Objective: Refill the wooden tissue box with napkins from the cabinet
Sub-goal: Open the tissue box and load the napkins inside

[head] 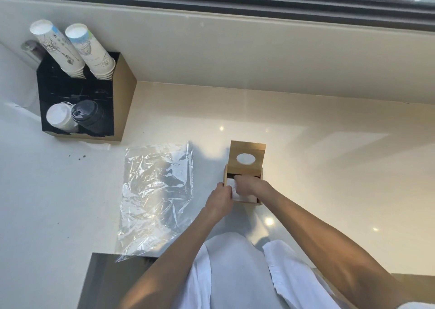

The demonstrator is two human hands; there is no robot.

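The wooden tissue box [243,186] stands on the pale desk [329,167] toward its near edge, right of the middle, with its hinged lid [247,154] swung up and back so the oval dispensing hole faces the camera. Both hands are at the open top: the left hand [220,196] lies against the box's left wall with its fingers curled over that rim, while the right hand [248,187] reaches down inside, its grip closed on the white napkins [242,196] that sit in the box. How deep the stack goes I cannot tell, since the hands cover most of it. The napkins look light, soft and easily creased, so they are best taken by the edges of the whole stack and pressed flat rather than pinched in the middle. The box is stiff and probably light enough to slide, which makes the steadying left hand useful. An emptied clear plastic wrapper [156,198] lies flat just left of the box, overhanging the near edge. A cup holder [82,99] with paper cups and lids stands at the far left corner.
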